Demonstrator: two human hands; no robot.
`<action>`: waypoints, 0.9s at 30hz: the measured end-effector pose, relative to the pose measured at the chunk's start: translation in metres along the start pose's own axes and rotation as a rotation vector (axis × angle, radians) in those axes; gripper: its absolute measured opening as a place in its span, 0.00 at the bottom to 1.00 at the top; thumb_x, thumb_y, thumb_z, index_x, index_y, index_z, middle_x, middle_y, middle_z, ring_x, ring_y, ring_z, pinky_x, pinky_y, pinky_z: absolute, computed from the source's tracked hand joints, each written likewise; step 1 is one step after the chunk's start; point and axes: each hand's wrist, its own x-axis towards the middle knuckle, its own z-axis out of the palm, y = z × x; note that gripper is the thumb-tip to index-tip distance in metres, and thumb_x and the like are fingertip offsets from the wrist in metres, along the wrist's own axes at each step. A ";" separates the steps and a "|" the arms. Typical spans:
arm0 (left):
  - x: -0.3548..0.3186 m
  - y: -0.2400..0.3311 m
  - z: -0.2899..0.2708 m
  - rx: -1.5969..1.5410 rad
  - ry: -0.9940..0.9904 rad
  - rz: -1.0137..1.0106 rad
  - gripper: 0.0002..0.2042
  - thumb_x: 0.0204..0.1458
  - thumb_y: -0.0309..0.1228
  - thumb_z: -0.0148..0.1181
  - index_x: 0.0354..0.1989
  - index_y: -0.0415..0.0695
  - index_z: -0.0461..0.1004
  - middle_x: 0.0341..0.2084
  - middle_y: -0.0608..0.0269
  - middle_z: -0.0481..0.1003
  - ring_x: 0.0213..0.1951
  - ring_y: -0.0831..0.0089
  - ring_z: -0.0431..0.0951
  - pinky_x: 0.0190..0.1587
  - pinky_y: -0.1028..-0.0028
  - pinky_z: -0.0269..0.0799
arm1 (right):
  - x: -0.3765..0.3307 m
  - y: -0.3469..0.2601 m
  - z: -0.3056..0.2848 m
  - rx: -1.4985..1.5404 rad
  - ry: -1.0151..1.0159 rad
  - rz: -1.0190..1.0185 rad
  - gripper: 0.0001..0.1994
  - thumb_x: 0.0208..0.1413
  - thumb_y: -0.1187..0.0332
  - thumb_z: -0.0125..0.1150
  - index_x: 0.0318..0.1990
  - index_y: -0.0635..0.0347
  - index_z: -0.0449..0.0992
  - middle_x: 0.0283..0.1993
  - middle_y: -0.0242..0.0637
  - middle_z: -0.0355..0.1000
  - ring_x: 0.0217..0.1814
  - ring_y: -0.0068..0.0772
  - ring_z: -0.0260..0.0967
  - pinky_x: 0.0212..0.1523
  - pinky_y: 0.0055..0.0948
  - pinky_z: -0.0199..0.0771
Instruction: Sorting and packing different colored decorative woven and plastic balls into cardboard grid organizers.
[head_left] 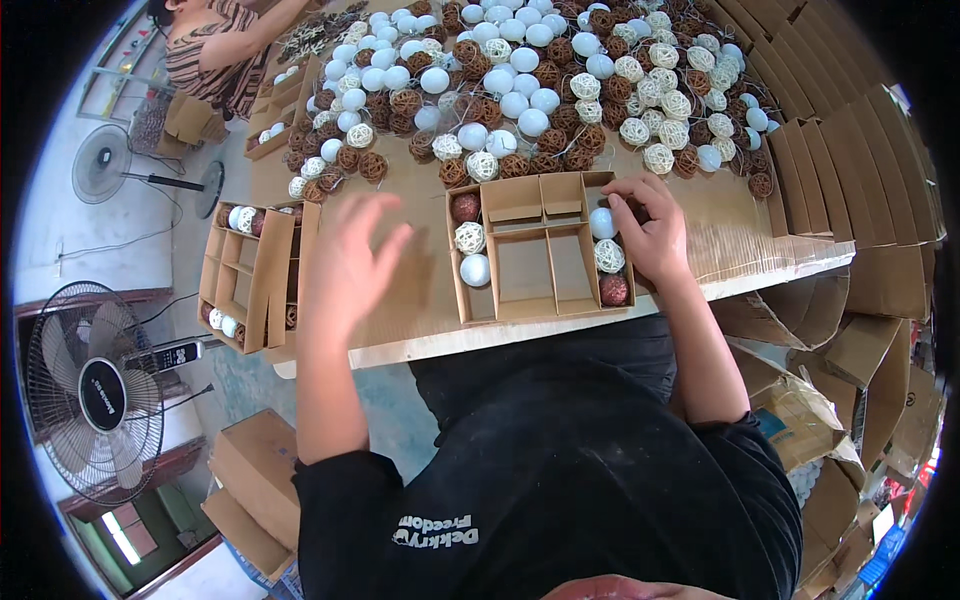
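Note:
A cardboard box with dividers [525,272] lies in front of me at the table's near edge. Its left column holds a dark red ball [465,207], a white woven ball [469,238] and a smooth white ball [475,270]. In the right column sit another smooth white ball [602,223], a woven one [609,256] and a dark red one [614,291]. My right hand [652,228] curls its fingers over that column's far end; whatever lies beneath the fingertips is hidden. Left of the box, my left hand [355,255] hovers with thumb and fingers apart, holding nothing.
Many white, brown and cream balls [500,80] with thin wires cover the far table. Filled divided boxes [240,270] stand at the left. Stacked cardboard pieces [850,170] line the right. A person [215,50] works at far left, near fans [98,395].

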 end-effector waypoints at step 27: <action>0.070 -0.102 0.016 -0.258 0.097 -0.222 0.17 0.62 0.29 0.64 0.59 0.47 0.76 0.48 0.50 0.81 0.47 0.58 0.82 0.51 0.64 0.77 | 0.001 0.004 0.001 0.005 0.011 -0.062 0.06 0.61 0.70 0.66 0.43 0.58 0.84 0.37 0.39 0.74 0.34 0.38 0.73 0.37 0.33 0.73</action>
